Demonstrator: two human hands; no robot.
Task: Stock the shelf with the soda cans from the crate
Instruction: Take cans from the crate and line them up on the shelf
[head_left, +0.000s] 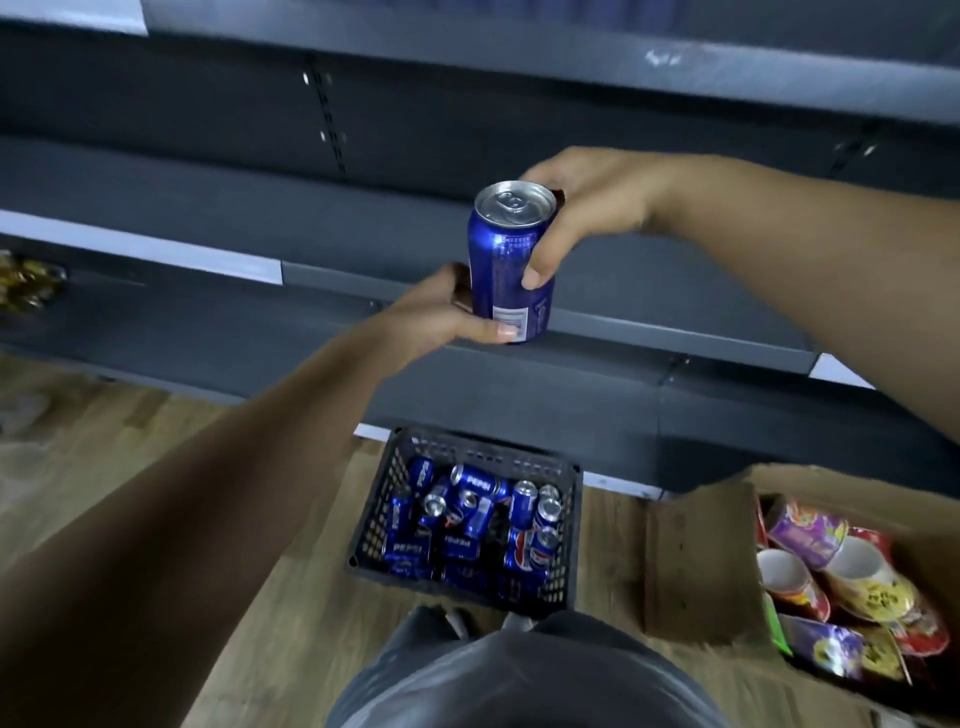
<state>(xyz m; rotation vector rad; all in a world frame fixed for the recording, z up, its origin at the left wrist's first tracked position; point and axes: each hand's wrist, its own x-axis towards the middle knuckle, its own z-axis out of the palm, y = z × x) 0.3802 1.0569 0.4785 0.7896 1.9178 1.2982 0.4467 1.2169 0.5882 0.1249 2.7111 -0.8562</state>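
Both hands grip one can (509, 265): right hand (582, 208) up top, left hand (457, 312) at base; set it upright, deep on the shelf (649, 332).

Body in view: left hand (447, 312) and right hand (587, 208), with both forearms bare out to the frame edges. The left thumbnail is short and pale. At bottom centre is a grey garment (519, 680), mottled and faded, lighter on the rounded middle and darker towards its edges. Can't tell if it's a shirt front or trousers. Just past its far edge are two pale tips (517, 621), light grey or white, maybe shoes. Too blurred to tell.
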